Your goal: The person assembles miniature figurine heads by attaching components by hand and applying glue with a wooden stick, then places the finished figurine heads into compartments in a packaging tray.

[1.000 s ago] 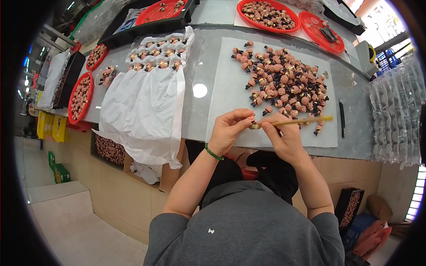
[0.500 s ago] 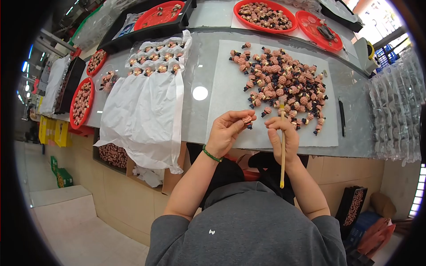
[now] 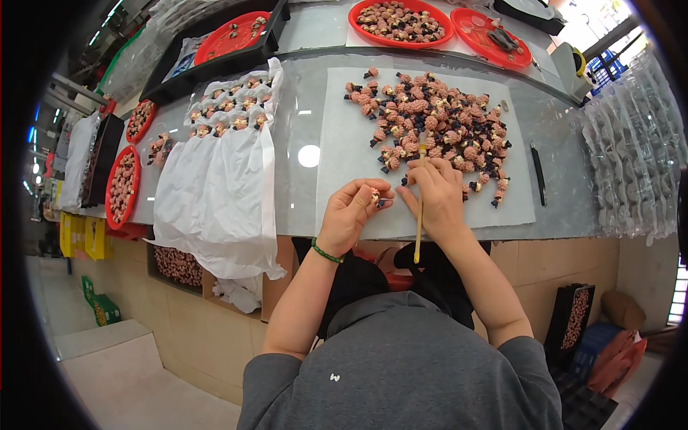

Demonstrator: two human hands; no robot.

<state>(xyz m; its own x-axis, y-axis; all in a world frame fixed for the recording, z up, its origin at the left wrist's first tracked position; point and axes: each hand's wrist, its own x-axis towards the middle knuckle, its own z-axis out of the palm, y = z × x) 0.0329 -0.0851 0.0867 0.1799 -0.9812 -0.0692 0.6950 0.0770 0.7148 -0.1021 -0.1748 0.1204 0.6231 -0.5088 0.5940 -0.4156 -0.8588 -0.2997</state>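
Between the thumb and fingers of my left hand [image 3: 347, 215] is a small figurine [image 3: 376, 197] with bumpy pink hair and a dark lower part. My right hand [image 3: 440, 198] keeps a thin yellow stick [image 3: 418, 233], perhaps a brush, tucked in its fingers. Its fingertips reach the near edge of a pile of similar figurines [image 3: 437, 118]; whether they touch one is hidden. The pile lies on a white sheet [image 3: 335, 158] on the grey table.
Left of the sheet, white tissue [image 3: 215, 193] partly covers a tray holding rows of figurines [image 3: 239, 123]. Red trays [image 3: 401, 44] stand along the back. A black pen [image 3: 538, 174] lies at right, beside stacked clear plastic trays [image 3: 634, 150].
My right hand has moved forward and left to the pile's near edge, carrying the stick. The figurine in my left hand has turned, showing its pale face side. The camera view has shifted slightly.
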